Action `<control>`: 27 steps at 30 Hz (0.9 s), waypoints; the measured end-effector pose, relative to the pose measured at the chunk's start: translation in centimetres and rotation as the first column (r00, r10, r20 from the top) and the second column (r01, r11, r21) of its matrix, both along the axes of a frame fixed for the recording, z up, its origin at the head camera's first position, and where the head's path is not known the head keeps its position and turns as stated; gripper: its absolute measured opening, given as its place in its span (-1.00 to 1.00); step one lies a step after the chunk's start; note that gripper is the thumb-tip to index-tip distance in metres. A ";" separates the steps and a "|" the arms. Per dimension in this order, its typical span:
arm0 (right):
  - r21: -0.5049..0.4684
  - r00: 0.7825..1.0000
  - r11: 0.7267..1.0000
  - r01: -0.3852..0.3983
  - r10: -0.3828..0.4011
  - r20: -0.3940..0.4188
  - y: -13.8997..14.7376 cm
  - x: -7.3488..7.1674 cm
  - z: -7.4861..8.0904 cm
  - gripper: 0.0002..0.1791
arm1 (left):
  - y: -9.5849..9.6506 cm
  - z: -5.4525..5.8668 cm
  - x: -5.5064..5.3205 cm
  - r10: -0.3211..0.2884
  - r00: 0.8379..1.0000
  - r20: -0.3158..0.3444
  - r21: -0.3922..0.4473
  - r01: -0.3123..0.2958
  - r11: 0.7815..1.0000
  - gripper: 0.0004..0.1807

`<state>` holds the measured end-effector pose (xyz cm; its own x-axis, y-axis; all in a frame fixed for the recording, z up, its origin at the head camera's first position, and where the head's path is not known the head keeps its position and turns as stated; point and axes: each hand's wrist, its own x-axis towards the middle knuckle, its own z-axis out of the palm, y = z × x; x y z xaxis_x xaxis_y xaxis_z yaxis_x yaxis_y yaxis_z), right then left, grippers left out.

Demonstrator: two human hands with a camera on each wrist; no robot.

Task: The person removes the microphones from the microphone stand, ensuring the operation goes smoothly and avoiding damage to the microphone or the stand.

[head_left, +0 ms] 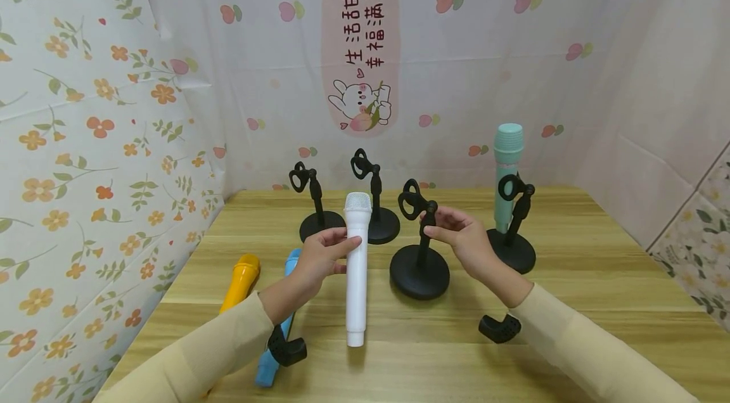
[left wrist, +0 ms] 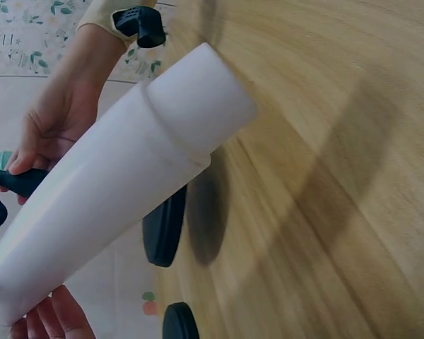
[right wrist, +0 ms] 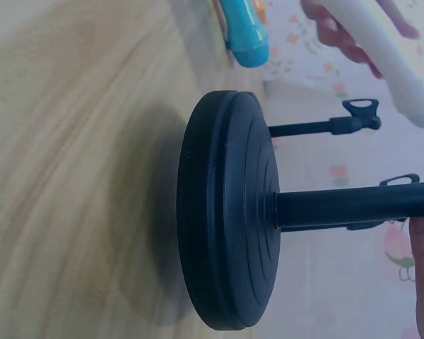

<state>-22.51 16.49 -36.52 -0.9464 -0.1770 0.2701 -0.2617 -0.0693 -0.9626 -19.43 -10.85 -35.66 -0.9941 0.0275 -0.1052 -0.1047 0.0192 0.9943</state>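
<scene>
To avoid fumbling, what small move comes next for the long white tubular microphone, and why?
Probably bring the white microphone toward the black ring clip: your left hand grips the microphone, your right hand holds the round-based black stand, and its clip looks empty.

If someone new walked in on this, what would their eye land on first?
Probably the white microphone, pinched roughly upright in the left hand at mid-scene. Close by, to its right, the right hand grips a black stand by its post. The mint-green microphone also stands out, upright at the rightmost stand.
</scene>
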 end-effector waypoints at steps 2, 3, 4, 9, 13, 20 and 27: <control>0.012 1.000 1.000 0.024 -0.024 0.005 0.0 -0.2 0.1 -0.72 | -0.2 -0.3 0.1 -0.001 1.000 0.021 -0.021 0.002 1.000 -0.58; 0.018 0.999 0.999 0.042 -0.043 0.013 0.0 -0.4 0.2 -0.72 | -0.2 -0.5 0.1 -0.002 1.000 0.028 -0.033 0.003 0.999 -0.57; 0.024 0.998 0.998 0.058 -0.058 0.021 -0.1 -0.5 0.2 -0.72 | -0.3 -0.6 0.1 -0.001 0.999 0.034 -0.046 0.003 0.999 -0.56; 0.024 0.994 0.994 0.102 -0.103 0.047 -0.1 -1.2 0.5 -0.72 | -0.7 -1.4 0.1 -0.001 0.997 0.082 -0.085 0.008 0.996 -0.45; 0.000 0.994 0.995 0.100 -0.100 0.036 -0.1 -1.8 0.6 -0.71 | -1.0 -2.0 0.1 -0.011 0.994 0.109 -0.092 0.021 0.996 -0.42; -0.058 0.996 0.995 0.086 -0.084 0.024 -0.1 -2.6 0.9 -0.69 | -1.4 -2.7 0.1 -0.027 0.992 0.122 -0.103 0.040 0.994 -0.43; -0.087 0.996 0.993 0.082 -0.080 0.029 -0.1 -3.4 1.1 -0.69 | -1.8 -3.4 0.0 -0.038 0.987 0.158 -0.124 0.058 0.991 -0.49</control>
